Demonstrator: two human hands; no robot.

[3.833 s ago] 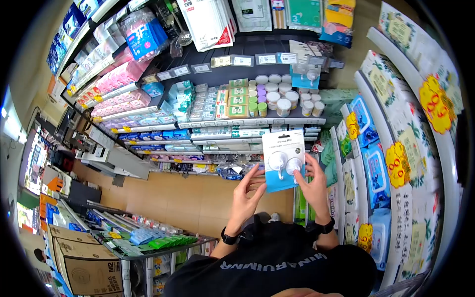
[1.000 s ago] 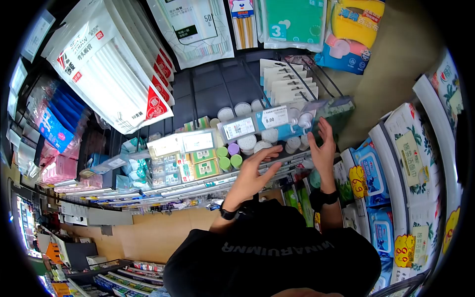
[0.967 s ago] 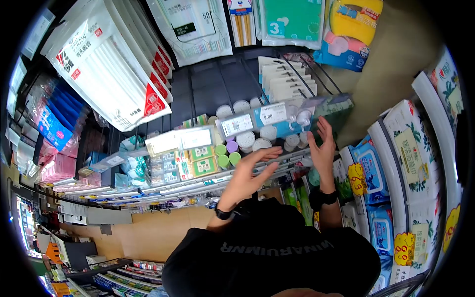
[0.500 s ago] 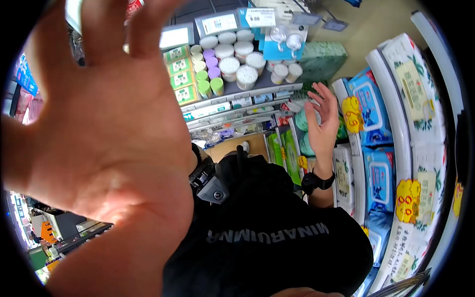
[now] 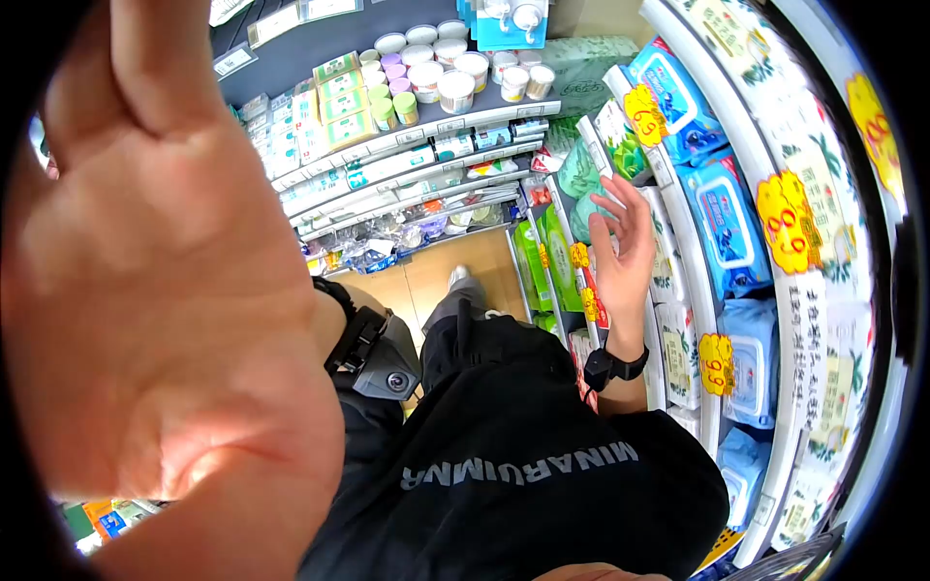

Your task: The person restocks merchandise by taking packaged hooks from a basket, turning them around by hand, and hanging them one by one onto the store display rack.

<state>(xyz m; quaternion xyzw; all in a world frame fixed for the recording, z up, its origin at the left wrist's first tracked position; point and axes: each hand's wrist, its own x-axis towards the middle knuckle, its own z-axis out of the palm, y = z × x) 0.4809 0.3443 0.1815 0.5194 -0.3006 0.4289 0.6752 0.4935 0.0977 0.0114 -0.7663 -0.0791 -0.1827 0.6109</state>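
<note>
My left hand (image 5: 165,290) is very close to the camera and fills the left side, palm towards me. Its fingers are apart with nothing in them; the fingertips run out of view. Beside its lower edge, a grey device with a lens (image 5: 387,370) sits on a black strap. My right hand (image 5: 625,247) hangs by the right-hand shelves, fingers loosely bent and apart, holding nothing. A black wristband (image 5: 617,367) is around that wrist. Nearest to its fingers are pale green packs (image 5: 581,174); whether they touch is unclear. Blue wipes packs (image 5: 725,228) lie to its right.
Ahead, a shelf holds white-lidded tubs (image 5: 456,92), small green-topped containers (image 5: 383,113) and yellow-green boxes (image 5: 347,129). Yellow price tags (image 5: 790,223) hang along the right shelf edge (image 5: 775,155). Green packs (image 5: 560,257) stand low down, near the tiled floor (image 5: 426,271).
The view has shifted, showing more floor and lower shelves. My left hand appears further left and lower in view. My right hand stays by the right-hand shelves, still open.
</note>
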